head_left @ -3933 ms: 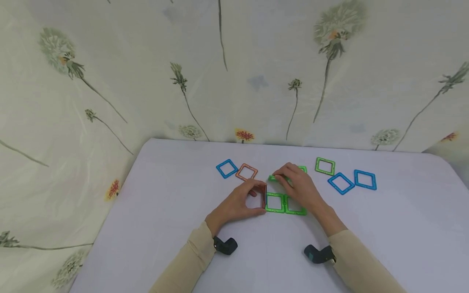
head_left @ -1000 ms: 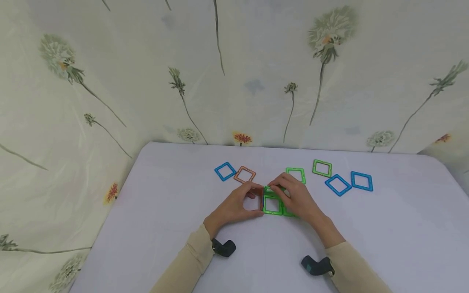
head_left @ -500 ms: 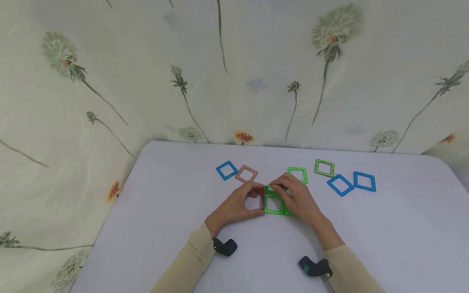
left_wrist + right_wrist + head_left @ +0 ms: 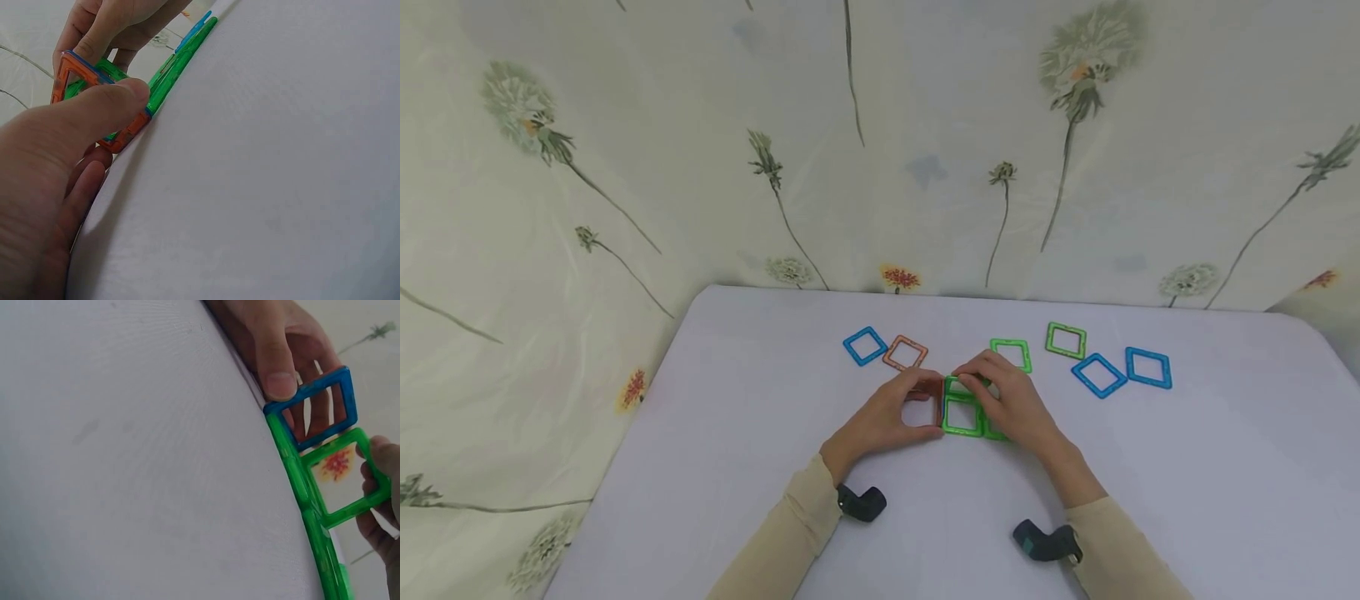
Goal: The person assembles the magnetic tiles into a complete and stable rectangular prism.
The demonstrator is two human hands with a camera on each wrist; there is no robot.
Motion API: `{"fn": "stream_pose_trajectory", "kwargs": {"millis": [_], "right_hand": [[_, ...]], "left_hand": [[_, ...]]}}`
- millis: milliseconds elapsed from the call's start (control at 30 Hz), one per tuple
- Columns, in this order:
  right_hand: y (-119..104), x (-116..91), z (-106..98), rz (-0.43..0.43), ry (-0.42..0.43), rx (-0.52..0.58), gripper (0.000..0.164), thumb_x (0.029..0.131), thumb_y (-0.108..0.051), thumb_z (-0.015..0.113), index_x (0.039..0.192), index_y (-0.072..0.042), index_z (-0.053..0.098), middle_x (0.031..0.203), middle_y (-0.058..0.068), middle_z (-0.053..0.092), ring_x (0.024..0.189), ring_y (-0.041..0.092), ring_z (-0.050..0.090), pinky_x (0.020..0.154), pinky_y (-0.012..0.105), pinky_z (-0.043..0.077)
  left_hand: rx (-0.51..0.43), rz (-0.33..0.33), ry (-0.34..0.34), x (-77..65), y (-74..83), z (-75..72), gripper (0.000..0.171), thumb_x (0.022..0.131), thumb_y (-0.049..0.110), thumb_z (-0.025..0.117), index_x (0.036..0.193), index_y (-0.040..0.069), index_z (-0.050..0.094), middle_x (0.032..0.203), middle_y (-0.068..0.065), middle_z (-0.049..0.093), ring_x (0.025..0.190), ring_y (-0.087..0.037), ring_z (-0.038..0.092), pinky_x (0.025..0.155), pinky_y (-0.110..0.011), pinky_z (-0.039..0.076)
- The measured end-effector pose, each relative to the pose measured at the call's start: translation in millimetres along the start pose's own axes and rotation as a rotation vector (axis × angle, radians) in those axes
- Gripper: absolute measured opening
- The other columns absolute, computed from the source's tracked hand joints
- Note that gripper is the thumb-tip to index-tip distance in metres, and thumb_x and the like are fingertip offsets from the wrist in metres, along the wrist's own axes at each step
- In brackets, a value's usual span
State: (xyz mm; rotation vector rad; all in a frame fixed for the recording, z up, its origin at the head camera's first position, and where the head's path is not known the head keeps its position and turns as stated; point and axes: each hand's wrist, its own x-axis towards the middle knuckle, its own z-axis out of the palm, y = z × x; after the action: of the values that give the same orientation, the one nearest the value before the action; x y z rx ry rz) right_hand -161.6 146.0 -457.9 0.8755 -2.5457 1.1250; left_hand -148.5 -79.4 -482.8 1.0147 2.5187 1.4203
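Two green square magnetic tiles (image 4: 962,432) lie flat side by side on the table. At their left end my left hand (image 4: 880,417) grips an upright square magnetic tile by its edges, thumb in front and fingers behind. This piece shows an orange face (image 4: 128,132) in the left wrist view and a blue face (image 4: 315,385) in the right wrist view. My right hand (image 4: 1015,404) pinches a green square magnetic tile (image 4: 332,445) between thumb and fingers. That green tile stands up along the back edge of the left flat one, close beside the upright orange-and-blue piece.
Behind my left hand lie a blue tile (image 4: 865,346) and an orange tile (image 4: 906,352). A loose green tile (image 4: 1012,353) sits behind my right hand. Farther right are another green tile (image 4: 1066,341) and two blue tiles (image 4: 1098,376). A flower-printed cloth (image 4: 880,167) hangs behind the table.
Since the oldest frame my right hand has brought the green tile forward to the flat tiles' back edge. Over the last second both hands have stayed nearly in place.
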Motion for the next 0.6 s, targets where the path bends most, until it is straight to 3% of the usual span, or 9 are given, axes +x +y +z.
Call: {"fn": "stream_pose_trajectory", "kwargs": {"millis": [400, 600], "right_hand": [[1.3, -2.9, 5.2, 0.056, -0.006, 0.056, 0.013, 0.094, -0.017, 0.057, 0.103, -0.019, 0.066, 0.098, -0.009, 0.063, 0.091, 0.002, 0.057, 0.077, 0.015, 0.050], [-0.9, -4.9, 5.4, 0.079, 0.001, 0.060, 0.013, 0.095, -0.019, 0.056, 0.104, -0.019, 0.066, 0.100, -0.009, 0.063, 0.092, 0.002, 0.057, 0.078, 0.015, 0.050]], "left_hand": [[0.013, -0.006, -0.002, 0.2, 0.3, -0.2, 0.074, 0.077, 0.023, 0.079, 0.140, 0.019, 0.039, 0.127, 0.003, 0.053, 0.116, -0.007, 0.054, 0.099, -0.016, 0.046], [0.044, 0.034, -0.005, -0.2, 1.3, -0.7, 0.072, 0.078, 0.023, 0.077, 0.140, 0.018, 0.041, 0.128, 0.002, 0.053, 0.115, -0.010, 0.054, 0.099, -0.018, 0.047]]}}
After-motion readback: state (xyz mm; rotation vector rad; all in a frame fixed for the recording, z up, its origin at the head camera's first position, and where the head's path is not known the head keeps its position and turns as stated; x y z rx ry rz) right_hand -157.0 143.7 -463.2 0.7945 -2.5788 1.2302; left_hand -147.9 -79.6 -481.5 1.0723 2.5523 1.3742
